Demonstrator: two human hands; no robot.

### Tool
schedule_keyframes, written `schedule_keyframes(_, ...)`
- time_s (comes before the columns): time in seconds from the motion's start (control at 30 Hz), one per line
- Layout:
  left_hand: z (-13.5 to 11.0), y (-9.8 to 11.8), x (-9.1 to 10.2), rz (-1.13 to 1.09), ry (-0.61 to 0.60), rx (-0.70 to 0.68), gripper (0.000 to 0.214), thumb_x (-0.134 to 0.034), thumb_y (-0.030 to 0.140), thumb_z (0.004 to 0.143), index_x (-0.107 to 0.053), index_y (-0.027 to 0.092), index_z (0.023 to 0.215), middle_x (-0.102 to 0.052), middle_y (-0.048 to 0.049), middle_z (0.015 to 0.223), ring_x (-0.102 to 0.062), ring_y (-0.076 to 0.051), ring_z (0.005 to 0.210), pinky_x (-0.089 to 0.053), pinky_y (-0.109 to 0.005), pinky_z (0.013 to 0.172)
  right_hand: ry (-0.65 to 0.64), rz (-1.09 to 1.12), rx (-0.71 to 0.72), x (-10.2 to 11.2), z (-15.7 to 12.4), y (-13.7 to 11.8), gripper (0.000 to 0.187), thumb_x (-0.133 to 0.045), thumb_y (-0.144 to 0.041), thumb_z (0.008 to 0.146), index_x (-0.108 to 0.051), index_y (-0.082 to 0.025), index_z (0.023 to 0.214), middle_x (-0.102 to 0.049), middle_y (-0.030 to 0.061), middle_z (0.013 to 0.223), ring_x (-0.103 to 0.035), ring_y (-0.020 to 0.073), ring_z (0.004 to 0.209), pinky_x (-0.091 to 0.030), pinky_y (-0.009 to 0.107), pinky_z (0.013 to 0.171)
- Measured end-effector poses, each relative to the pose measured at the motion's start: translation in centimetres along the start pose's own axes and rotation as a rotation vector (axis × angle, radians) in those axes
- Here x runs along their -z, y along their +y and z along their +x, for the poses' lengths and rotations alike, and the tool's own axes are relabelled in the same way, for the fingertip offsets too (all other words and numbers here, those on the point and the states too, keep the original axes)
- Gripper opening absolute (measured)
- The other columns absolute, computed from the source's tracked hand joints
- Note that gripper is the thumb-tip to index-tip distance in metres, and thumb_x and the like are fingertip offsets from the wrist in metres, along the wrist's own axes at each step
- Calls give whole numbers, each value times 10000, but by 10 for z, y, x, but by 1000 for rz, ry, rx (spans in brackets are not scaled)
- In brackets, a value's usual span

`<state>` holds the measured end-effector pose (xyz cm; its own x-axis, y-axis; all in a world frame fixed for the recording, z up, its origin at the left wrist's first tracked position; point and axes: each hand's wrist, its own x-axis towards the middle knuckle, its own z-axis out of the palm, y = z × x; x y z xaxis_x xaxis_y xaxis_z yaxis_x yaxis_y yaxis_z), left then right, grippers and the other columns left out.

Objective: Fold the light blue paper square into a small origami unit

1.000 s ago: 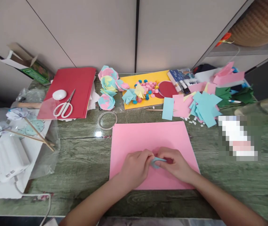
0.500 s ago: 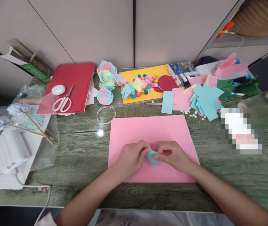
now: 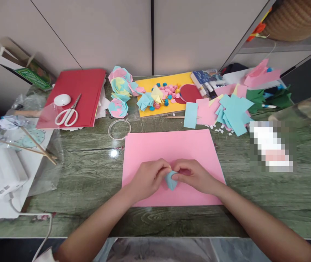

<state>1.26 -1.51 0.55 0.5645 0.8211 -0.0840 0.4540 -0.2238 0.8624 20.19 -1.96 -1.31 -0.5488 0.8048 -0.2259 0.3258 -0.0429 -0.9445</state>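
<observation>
A small folded piece of light blue paper is pinched between both hands, its lower end coming to a point. My left hand is closed on its upper left edge with thumb and fingers. From the other side my right hand grips it, the thumb lying across its face. Both hands are over a pink sheet that lies flat on the green table. Fingers partly hide the upper part of the folded paper.
White scissors lie on a red folder at the back left. Folded paper flowers, a roll of tape, a yellow sheet with small paper balls, and blue paper pieces line the back.
The blue paper has turned so its point faces downward, and my right thumb lies further over it. The whole view has shifted slightly; both hands keep their hold.
</observation>
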Motion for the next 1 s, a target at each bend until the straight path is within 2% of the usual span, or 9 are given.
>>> schedule_keyframes(0.17, -4, 1, -6, -147, 37, 6, 173, -374, 266, 849, -495, 163, 781, -521, 18, 650, -456, -86, 570, -339, -195, 555, -60, 130, 8, -2, -1, 2, 218, -507, -347, 786, -507, -158, 677, -503, -13, 672, -454, 104, 647, -362, 224, 602)
schedule_keyframes(0.43, -5, 2, -11, -567, 27, 75, 178, -440, 304, 822, -496, 150, 753, -515, 20, 633, -492, -85, 588, -377, -186, 557, -110, 299, -8, -7, -6, 0, 205, -514, -350, 780, -520, -156, 714, -536, 2, 710, -480, 117, 681, -384, 242, 641)
schedule_keyframes(0.5, -3, 1, -8, -609, -3, 116, 197, -431, 322, 823, -495, 146, 762, -512, 17, 638, -492, -89, 592, -389, -196, 569, -72, 300, -12, -7, -5, -1, 205, -523, -348, 774, -522, -156, 700, -543, 2, 703, -488, 117, 675, -388, 241, 642)
schedule_keyframes(0.67, 4, -7, 3, -465, -7, 204, 325, -389, 392, 825, -537, 131, 701, -513, 0, 619, -477, -102, 577, -381, -215, 551, 93, 240, -17, -5, 0, 0, 221, -528, -358, 768, -515, -161, 670, -501, -12, 653, -459, 106, 635, -380, 226, 599)
schedule_keyframes(0.77, 8, -14, 5, -704, -125, 260, 382, -316, 399, 842, -568, 115, 804, -577, -54, 675, -537, -132, 584, -381, -224, 503, 230, 206, -13, -5, 2, 4, 230, -509, -379, 776, -510, -167, 687, -497, -5, 652, -459, 113, 633, -388, 233, 589)
schedule_keyframes(0.83, 9, -17, 6, -871, -177, 296, 318, -358, 347, 826, -568, 109, 854, -602, -78, 692, -574, -154, 614, -391, -226, 504, 280, 197, -1, -5, 2, 5, 224, -499, -377, 782, -512, -169, 699, -503, -2, 654, -466, 114, 632, -393, 233, 583)
schedule_keyframes(1.0, 9, -15, 6, -973, -129, 302, 167, -512, 242, 748, -585, 129, 846, -576, -45, 756, -562, -120, 644, -421, -207, 531, 329, 149, 15, -8, 0, 4, 186, -491, -337, 797, -532, -174, 717, -491, -18, 642, -449, 93, 587, -377, 210, 542)
